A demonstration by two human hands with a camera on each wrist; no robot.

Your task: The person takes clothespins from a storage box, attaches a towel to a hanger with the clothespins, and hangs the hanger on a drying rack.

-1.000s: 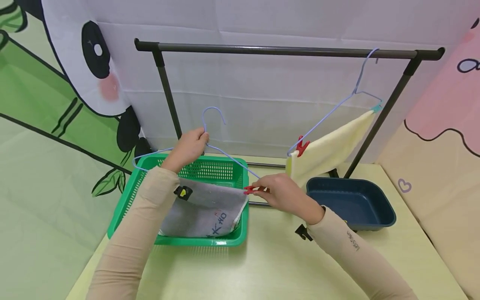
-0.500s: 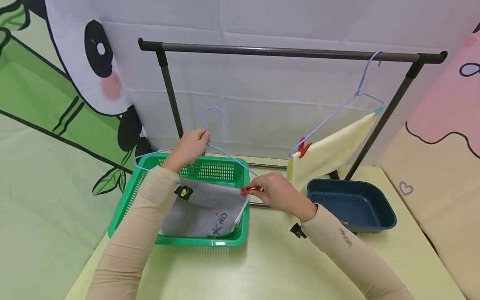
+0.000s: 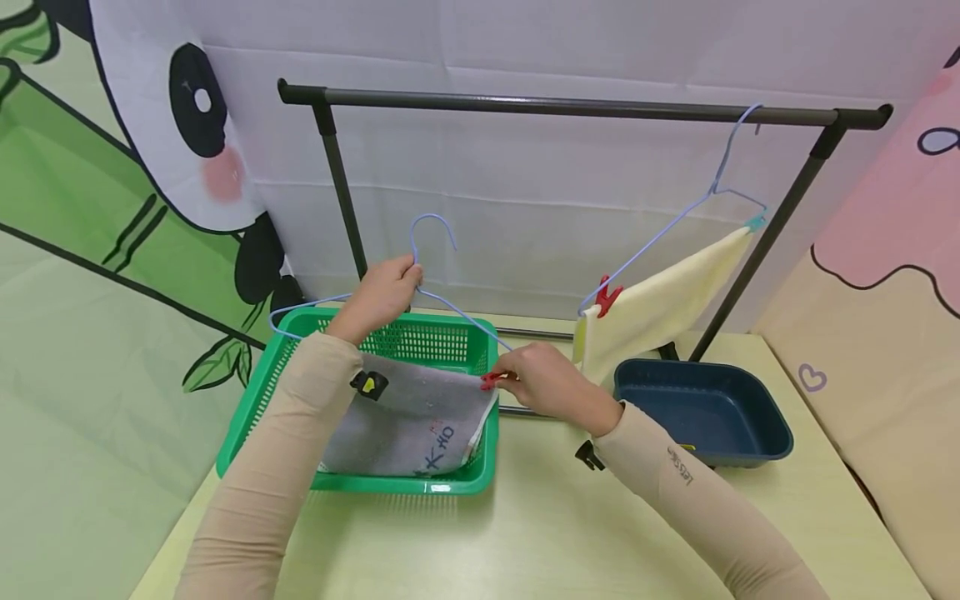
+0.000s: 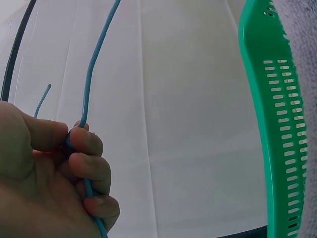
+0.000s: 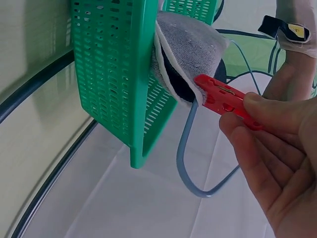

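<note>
My left hand (image 3: pixel 381 296) grips a blue wire hanger (image 4: pixel 92 74) just below its hook, the fingers curled round the wire. Between thumb and fingers, my right hand (image 3: pixel 551 383) pinches a red clothespin (image 5: pixel 223 96). In the right wrist view the clothespin's tip meets the corner of a grey towel (image 5: pixel 190 44) at the hanger's end. The towel hangs over the hanger's lower bar, dark lettering on its face, inside or just above the green basket (image 3: pixel 408 483). My left forearm hides part of the towel and basket.
A black rack (image 3: pixel 555 104) stands behind. From its bar hangs another blue hanger (image 3: pixel 667 225) with a yellow cloth (image 3: pixel 660 308), fixed by a red clothespin (image 3: pixel 606 296) and a teal clip (image 3: pixel 755 221). A dark blue basin (image 3: pixel 705 408) sits on the table (image 3: pixel 525 533) at right.
My right hand has moved slightly left, bringing the red clothespin onto the towel's corner. The left hand and hanger have stayed nearly still.
</note>
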